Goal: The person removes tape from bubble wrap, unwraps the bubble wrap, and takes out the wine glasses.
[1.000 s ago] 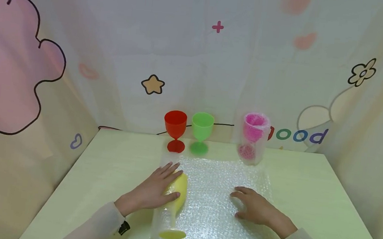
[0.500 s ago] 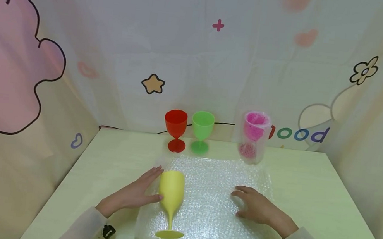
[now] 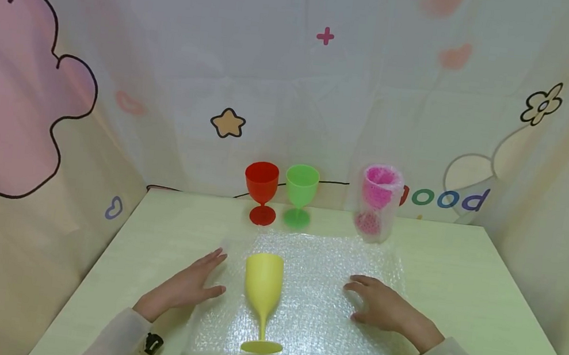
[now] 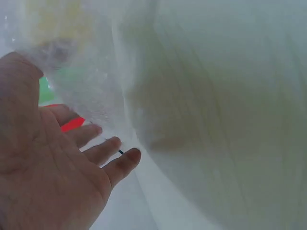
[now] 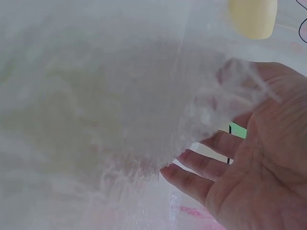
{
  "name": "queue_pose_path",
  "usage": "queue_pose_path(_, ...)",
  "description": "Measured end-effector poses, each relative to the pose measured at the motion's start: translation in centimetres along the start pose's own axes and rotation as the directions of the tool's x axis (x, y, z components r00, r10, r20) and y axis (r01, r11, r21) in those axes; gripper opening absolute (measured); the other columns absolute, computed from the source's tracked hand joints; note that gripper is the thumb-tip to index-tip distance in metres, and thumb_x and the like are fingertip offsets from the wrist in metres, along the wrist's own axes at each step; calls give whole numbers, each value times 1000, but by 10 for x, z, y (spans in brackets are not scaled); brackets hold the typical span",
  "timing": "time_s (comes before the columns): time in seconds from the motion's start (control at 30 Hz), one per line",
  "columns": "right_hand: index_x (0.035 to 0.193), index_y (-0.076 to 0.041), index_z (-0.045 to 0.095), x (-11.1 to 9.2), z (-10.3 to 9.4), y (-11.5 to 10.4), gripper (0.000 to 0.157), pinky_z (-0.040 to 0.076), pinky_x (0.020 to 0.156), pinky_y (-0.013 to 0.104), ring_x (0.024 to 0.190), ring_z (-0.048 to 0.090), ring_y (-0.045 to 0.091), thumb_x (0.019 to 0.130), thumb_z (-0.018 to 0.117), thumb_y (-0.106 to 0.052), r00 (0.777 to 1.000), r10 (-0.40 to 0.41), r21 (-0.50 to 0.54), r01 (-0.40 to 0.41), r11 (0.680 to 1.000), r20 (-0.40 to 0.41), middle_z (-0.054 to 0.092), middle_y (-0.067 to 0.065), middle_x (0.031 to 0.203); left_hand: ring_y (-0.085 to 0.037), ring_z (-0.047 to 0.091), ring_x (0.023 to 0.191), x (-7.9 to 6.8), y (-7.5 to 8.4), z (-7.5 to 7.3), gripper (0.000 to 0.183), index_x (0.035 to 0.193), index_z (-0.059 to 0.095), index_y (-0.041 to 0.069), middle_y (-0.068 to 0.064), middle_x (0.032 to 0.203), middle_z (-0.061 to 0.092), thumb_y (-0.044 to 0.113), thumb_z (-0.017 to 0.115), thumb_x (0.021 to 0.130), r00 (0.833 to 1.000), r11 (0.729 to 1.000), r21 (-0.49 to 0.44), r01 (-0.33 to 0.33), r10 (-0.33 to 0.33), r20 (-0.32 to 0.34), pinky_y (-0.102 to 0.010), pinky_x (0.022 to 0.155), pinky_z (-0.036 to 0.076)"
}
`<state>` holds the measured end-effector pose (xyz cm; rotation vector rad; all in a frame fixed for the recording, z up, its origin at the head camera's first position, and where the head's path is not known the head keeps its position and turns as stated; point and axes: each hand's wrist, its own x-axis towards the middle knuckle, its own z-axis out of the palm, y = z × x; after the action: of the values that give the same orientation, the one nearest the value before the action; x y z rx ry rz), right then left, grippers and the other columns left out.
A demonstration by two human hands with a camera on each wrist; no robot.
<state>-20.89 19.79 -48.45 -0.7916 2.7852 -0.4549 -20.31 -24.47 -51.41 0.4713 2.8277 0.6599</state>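
A yellow plastic goblet [image 3: 263, 285] lies on its side on a sheet of bubble wrap [image 3: 316, 320], its foot toward me. Left of the goblet, my left hand [image 3: 182, 285] rests at the sheet's left edge, thumb and fingers spread apart. In the left wrist view the wrap passes by the thumb, and the fingers are extended. My right hand [image 3: 387, 310] lies over the right part of the sheet with its fingers loosely bent. The right wrist view has the film [image 5: 144, 120] crossing in front of the thumb and fingertips, without a visible pinch.
Behind the sheet stand a red goblet [image 3: 261, 184] and a green goblet [image 3: 301, 185], side by side. To their right a pink goblet [image 3: 379, 193] stands wrapped in bubble wrap. A printed curtain [image 3: 294, 86] rises beyond the back edge of the pale table [image 3: 463, 312].
My left hand has moved left off the yellow goblet, and the left part of the wrap now lies spread out beside it. The goblet rolled slightly left, then right. My right hand stays put.
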Motion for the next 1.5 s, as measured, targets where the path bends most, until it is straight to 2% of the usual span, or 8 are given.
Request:
queue_pose_path(0.17, 126, -13, 55, 1, -4, 2, 56, 40, 102, 52, 128, 44, 37, 75, 76, -27, 1000, -17, -6, 17, 1000, -10, 48, 14, 138, -29, 24, 143, -1, -7, -4, 74, 147, 26, 15, -4, 158, 15, 44, 59, 88, 999, 999, -26, 21, -22, -42, -50, 110, 32)
queue_pose_path(0.63, 129, -14, 53, -8, -13, -2, 58, 42, 100, 53, 129, 42, 37, 76, 75, -28, 1000, -1, -30, 0, 1000, -17, 46, 14, 140, -33, 25, 141, -5, -12, 1, 78, 144, 34, 9, -14, 154, 22, 45, 66, 82, 998, 997, -50, 62, -64, -23, -50, 111, 31)
queue_pose_path(0.87, 126, -17, 56, -10, -30, -39, 47, 46, 98, 45, 121, 53, 26, 84, 66, -36, 981, -61, -74, 48, 996, -182, 55, 5, 133, -32, 27, 141, -4, -10, 2, 78, 144, 34, 8, -14, 153, 25, 47, 64, 83, 998, 998, -42, 51, -52, -30, -50, 111, 31)
queue_pose_path(1.1, 105, -21, 66, 7, -41, -86, 25, 52, 75, 25, 84, 65, 7, 85, 65, -36, 965, 0, 163, 44, 986, -262, 68, -9, 98, -34, 25, 141, -5, -9, 2, 76, 143, 34, 6, -15, 153, 25, 43, 64, 84, 998, 997, -64, 48, -51, -46, -52, 111, 30)
queue_pose_path(1.2, 102, -21, 66, 13, -39, -95, 24, 50, 70, 23, 79, 63, 6, 84, 66, -37, 976, 36, 225, 13, 974, -215, 68, -9, 90, -37, 20, 142, -6, -6, 2, 75, 141, 37, 6, -17, 154, 22, 43, 65, 83, 994, 999, 17, 34, -32, -108, -57, 110, 26)
queue_pose_path(1.33, 108, -19, 64, 13, -32, -92, 34, 50, 77, 33, 90, 63, 15, 79, 71, -36, 986, 64, 160, -40, 986, -154, 68, -3, 101, -40, 14, 143, -11, 6, -2, 74, 136, 46, 7, -19, 154, 19, 44, 71, 77, 971, 974, 225, 18, 37, -237, -62, 110, 19)
queue_pose_path(1.43, 113, -15, 62, 11, -28, -82, 44, 49, 86, 41, 103, 61, 22, 75, 74, -34, 988, 80, 77, -70, 995, -130, 65, 3, 114, -35, 22, 141, -16, 24, -11, 71, 132, 51, 9, -15, 151, 28, 42, 74, 73, 956, 954, 299, 2, 86, -279, -56, 112, 24)
queue_pose_path(1.5, 117, -14, 61, 9, -25, -74, 51, 49, 89, 44, 110, 58, 26, 72, 77, -32, 989, 95, 40, -91, 995, -113, 61, 5, 121, -30, 35, 135, -19, 39, -17, 66, 131, 52, 11, -11, 144, 41, 41, 73, 76, 961, 966, 258, -18, 88, -264, -49, 109, 33)
